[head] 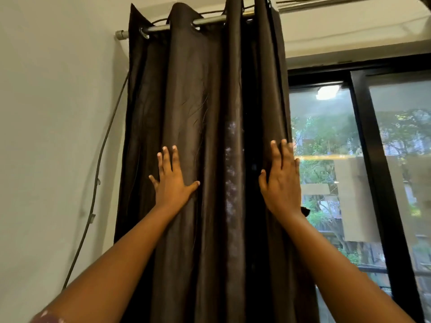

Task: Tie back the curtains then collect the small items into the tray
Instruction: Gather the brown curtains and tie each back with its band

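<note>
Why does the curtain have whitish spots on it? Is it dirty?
Maybe. The dark curtain has a pale, speckled streak running down one fold between the left hand and right hand. It looks like a stain or fading; I can't tell which.

A black-framed window (363, 141) fills the right side, its glass showing green trees (326, 136) outside and the reflection of a round ceiling light (326, 92) near the window's top. Left of the window runs a plain pale wall (51, 136). A thin grey cable (102, 157) hangs down that wall, well left of the window, held by small clips. Above and left of the window, a metal rod (172, 25) ends in a grey cap (121, 34) at the wall.
</note>
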